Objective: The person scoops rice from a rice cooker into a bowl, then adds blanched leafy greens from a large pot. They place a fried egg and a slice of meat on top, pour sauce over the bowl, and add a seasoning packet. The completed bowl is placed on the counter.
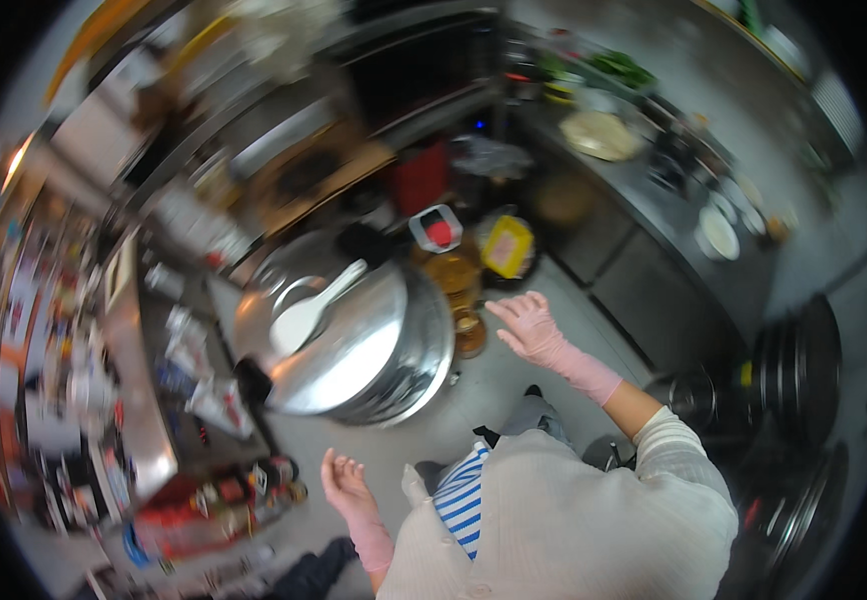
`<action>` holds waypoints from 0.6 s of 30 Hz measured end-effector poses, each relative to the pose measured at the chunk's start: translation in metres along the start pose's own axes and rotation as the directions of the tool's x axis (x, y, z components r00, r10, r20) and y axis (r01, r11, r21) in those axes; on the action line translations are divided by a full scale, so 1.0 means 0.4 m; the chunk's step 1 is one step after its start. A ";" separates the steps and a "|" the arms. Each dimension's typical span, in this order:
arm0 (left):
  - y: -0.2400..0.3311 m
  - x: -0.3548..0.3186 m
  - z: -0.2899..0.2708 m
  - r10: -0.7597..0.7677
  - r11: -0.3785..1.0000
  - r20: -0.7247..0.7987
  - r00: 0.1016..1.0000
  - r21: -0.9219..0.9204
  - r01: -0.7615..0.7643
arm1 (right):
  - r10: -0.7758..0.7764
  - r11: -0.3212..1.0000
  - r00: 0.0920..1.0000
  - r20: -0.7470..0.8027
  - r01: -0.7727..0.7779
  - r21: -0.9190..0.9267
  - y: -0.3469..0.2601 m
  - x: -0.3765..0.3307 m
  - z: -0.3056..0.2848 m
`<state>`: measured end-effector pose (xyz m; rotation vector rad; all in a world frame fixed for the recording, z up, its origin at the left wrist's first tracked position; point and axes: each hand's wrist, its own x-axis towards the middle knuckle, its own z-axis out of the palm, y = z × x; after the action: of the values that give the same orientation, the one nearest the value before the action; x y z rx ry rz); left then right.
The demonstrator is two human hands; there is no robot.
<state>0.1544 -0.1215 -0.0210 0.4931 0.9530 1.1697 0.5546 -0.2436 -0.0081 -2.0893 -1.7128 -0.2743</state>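
My left hand [350, 492], in a pink glove, is raised near the lower middle with its fingers apart and nothing in it. My right hand [531, 328], gloved the same way, reaches out over the floor with fingers spread, also holding nothing. In front of me stands a large round metal vessel with a shiny lid [354, 345]. A white paddle [299, 325] lies on the lid, its handle pointing away. Between the vessel and my right hand, amber bottles [469, 330] stand close together, apart from my fingers. Behind them is a yellow packet or tub [507, 247].
Along the right runs a steel counter [644, 215] with a white bowl [719, 235] and leafy greens [621, 70]. Dark stacked pots [799, 370] stand at the right. A metal table [149, 400] with plastic bags is at the left, beside a red bag [194, 520] on the floor.
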 end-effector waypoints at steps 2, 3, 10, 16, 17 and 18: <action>-0.116 0.003 0.201 -0.189 0.967 0.226 0.956 0.211 0.141 | 0.141 0.990 0.989 0.053 -0.139 -0.027 0.130 -0.115 -0.022; -0.171 -0.005 0.295 -0.252 0.949 0.288 0.924 0.260 0.178 | 0.199 0.980 0.977 0.073 -0.199 -0.011 0.188 -0.171 -0.033; -0.421 -0.080 0.712 -0.380 0.793 0.374 0.846 0.602 0.091 | 0.370 0.911 0.901 0.228 -0.400 0.104 0.497 -0.321 -0.116; -0.424 -0.032 0.736 -0.297 0.730 0.164 0.941 0.674 0.113 | 0.218 0.934 0.965 0.148 -0.250 0.255 0.570 -0.195 -0.122; -0.427 -0.025 0.742 -0.273 0.728 0.185 0.944 0.681 0.077 | 0.183 0.923 0.971 0.154 -0.224 0.314 0.560 -0.159 -0.117; -0.423 -0.006 0.739 -0.254 0.760 0.184 0.949 0.645 0.078 | 0.151 0.906 0.975 0.163 -0.202 0.371 0.532 -0.116 -0.103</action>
<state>0.4930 -0.1417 0.0097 1.0574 1.1244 0.5674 0.7551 -0.3347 -0.0322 -1.9781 -1.4850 0.2450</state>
